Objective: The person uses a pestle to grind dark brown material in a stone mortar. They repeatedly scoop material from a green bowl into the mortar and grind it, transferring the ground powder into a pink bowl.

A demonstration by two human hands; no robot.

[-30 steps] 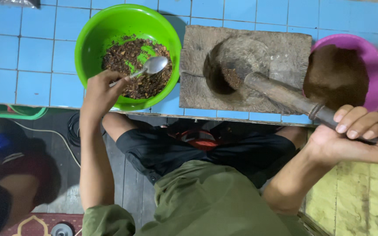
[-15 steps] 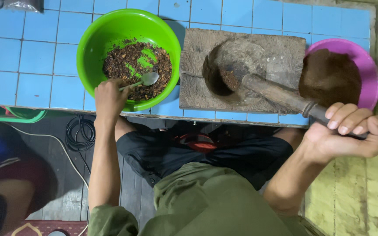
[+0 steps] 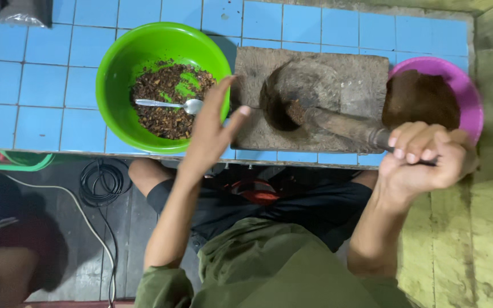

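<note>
A green bowl [image 3: 122, 63] of dark brown chopped bits stands on the blue tiled counter [image 3: 41, 85], with a metal spoon [image 3: 169, 104] lying inside it. My left hand [image 3: 215, 128] hovers open between the bowl and a grey stone mortar block [image 3: 360, 80], holding nothing. My right hand [image 3: 420, 157] grips the handle end of a long pestle [image 3: 343, 125], whose head rests in the mortar's hollow [image 3: 286, 97] with a little brown material on it.
A purple bowl [image 3: 466, 94] of dark ground paste sits right of the mortar. Below the counter edge lie a black cable coil [image 3: 101, 182] and a white cord. Another person's limb shows at the lower left [image 3: 7, 245]. A greenish wall stands at the right.
My left hand has let go of the spoon, which now lies in the green bowl, and has moved right toward the mortar. The right hand keeps its hold on the pestle.
</note>
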